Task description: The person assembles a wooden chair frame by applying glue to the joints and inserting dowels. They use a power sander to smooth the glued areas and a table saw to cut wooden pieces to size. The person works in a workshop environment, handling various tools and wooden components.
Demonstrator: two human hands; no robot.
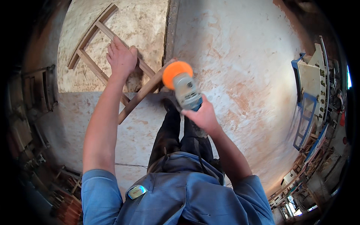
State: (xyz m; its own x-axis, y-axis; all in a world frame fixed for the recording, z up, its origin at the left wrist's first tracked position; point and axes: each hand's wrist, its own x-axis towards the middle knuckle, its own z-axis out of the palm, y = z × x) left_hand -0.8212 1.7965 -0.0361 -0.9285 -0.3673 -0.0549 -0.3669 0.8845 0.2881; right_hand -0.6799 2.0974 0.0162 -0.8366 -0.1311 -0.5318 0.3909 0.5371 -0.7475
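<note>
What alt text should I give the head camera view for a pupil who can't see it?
A person's right hand holds a power tool with an orange disc by one end of a wooden frame, while the left hand grips a frame bar. The frame overhangs the near edge of a stained pale board.
</note>
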